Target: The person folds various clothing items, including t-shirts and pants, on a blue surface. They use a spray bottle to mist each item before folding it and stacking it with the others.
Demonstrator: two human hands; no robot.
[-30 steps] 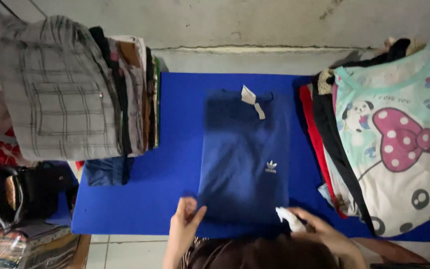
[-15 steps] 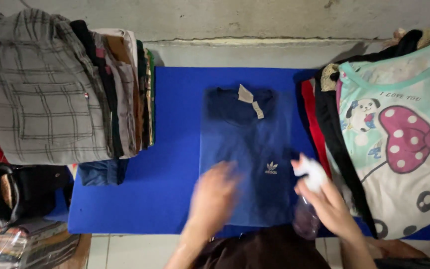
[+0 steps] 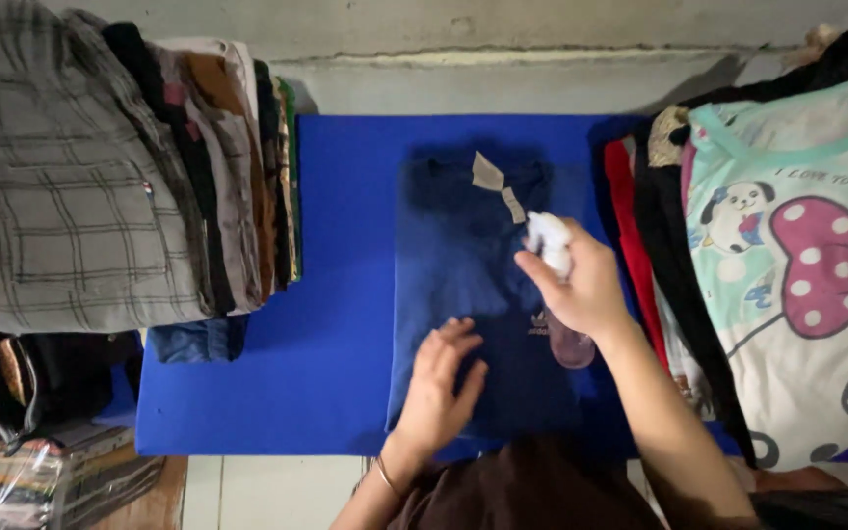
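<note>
Gripping a seemingly empty clear spray bottle (image 3: 563,294), right hand (image 3: 581,285); left hand (image 3: 441,388) flat on navy shirt (image 3: 463,265).

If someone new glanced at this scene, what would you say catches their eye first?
Probably the bright blue mat in the middle, with a folded navy shirt lying on it. Over the shirt, the right hand has a grip on a small spray bottle with a white head, while the left hand lies flat on the fabric. Stacked clothes flank the mat: a grey checked garment tops the left stack, a pale cartoon-print top the right.
</note>
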